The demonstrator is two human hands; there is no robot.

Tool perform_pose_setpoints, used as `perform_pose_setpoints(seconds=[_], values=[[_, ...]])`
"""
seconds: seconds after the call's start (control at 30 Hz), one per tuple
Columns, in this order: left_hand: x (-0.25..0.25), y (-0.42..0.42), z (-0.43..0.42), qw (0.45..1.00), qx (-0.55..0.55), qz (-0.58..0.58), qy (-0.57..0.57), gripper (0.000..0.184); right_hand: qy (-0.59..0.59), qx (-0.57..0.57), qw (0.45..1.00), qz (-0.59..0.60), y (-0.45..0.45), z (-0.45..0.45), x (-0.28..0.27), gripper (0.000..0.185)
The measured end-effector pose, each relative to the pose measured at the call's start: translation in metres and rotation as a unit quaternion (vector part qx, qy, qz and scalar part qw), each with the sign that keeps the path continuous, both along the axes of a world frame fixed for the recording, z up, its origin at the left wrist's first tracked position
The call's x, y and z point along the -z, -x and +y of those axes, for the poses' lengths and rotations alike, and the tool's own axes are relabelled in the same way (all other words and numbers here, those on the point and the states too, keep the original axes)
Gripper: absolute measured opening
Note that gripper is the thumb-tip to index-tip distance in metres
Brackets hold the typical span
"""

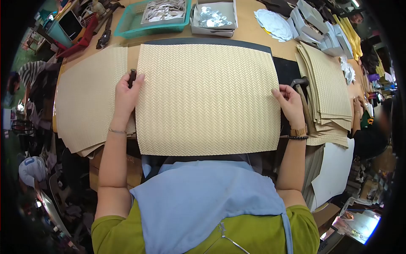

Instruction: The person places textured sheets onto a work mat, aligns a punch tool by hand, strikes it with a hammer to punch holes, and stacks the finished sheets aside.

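A cream sheet with an embossed woven herringbone pattern [207, 101] spreads out in front of me, its near edge above my lap. My left hand [128, 93] is closed at the sheet's left edge, its thumb along the border. A short dark rod-like tool [133, 77] sticks up between that thumb and the fingers; its lower part is hidden. At the right edge, my right hand [289, 101] pinches the sheet between thumb and fingers. Under the sheet, a black board [203, 41] shows along the far side. Just beyond my right hand lies a hammer [301, 82].
Similar patterned sheets lie in stacks at left [89, 97] and right [325, 84]. At the back stand a teal basket [127, 25] and a white box [213, 31] of shiny discs. Another person's hand [357, 106] rests on the table at far right.
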State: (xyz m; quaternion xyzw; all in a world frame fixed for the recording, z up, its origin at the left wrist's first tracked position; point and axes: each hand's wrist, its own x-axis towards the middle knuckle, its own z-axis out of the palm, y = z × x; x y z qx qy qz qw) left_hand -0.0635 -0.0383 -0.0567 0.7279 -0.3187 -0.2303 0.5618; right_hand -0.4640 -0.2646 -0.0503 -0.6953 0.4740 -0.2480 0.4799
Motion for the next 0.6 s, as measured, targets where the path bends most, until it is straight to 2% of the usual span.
perform_pose_setpoints(seconds=[0.1, 0.23, 0.37, 0.6], values=[[0.001, -0.013, -0.015, 1.0, -0.005, 0.002, -0.021, 0.024, 0.039, 0.02, 0.998, -0.046, -0.011, -0.02, 0.012, 0.037], [0.026, -0.032, -0.023, 0.998, 0.02, 0.049, 0.041, 0.022, 0.084, 0.018, 0.996, 0.034, -0.018, -0.027, 0.018, 0.028], [0.036, -0.03, -0.021, 0.994, 0.011, 0.046, 0.096, 0.018, 0.065, 0.036, 0.992, -0.106, -0.013, -0.026, 0.035, 0.023], [0.032, -0.027, -0.02, 0.993, 0.019, 0.047, 0.104, 0.018, 0.052, 0.036, 0.992, -0.113, -0.014, -0.024, 0.033, 0.023]])
